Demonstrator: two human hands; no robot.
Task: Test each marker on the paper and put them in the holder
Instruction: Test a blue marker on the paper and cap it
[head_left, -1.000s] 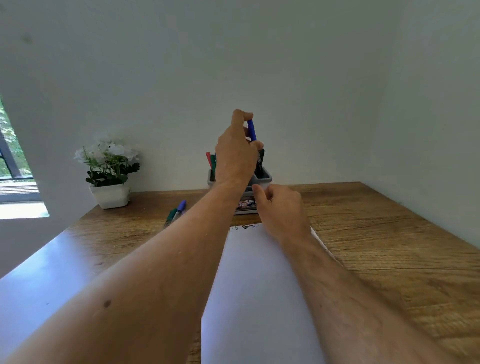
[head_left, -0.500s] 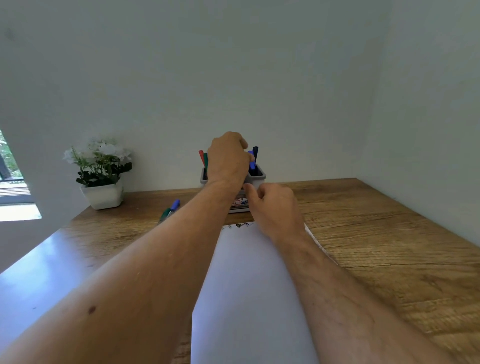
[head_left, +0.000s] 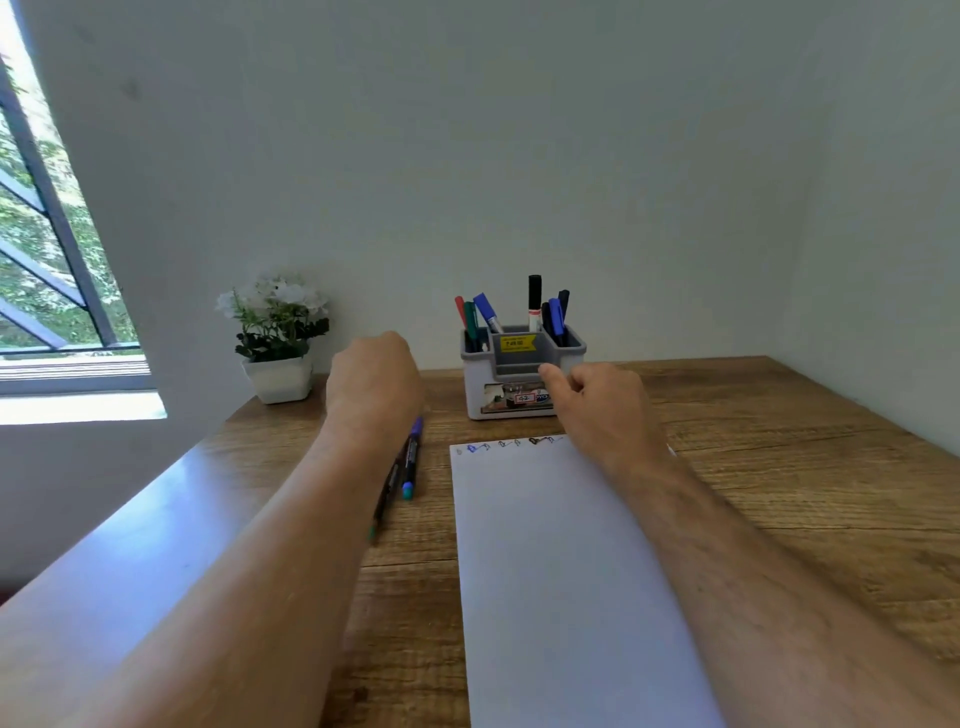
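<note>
**Markers mostly in the holder, two left on the counter**

So the gray holder (head_left: 522, 371) sits at the back of the wooden counter (head_left: 779, 467), close to the wall, with a yellow sticker on its inner wall and a label on the front. The left compartment has a red marker (head_left: 460, 310), a green marker (head_left: 471, 317) and a blue marker (head_left: 487, 310), all leaning a bit. The right side has a tall black-capped marker (head_left: 534, 301) standing upright, plus another blue one (head_left: 556, 315) and a couple of dark ones right beside it.

The paper (head_left: 561, 571) lies flat in front of the holder, with a row of little test scribbles in blue and black along its far edge.

The left hand (head_left: 374, 382) is hovering over the counter to the left of the holder, fingers curled under. You only see the back of it, so I can't tell if it's pinching anything. Two loose markers lie on the counter just below that wrist: a purple-capped marker (head_left: 411, 460) with a teal end, and a second dark marker (head_left: 387, 488) mostly hidden under the forearm.

The right hand (head_left: 602, 408) sits over the top right corner of the paper, loosely curled, thumb poking toward the holder's front. It looks like it's holding nothing.

Off to the left there's a white potted plant (head_left: 275, 338) by the wall and a window (head_left: 47, 249).
</note>
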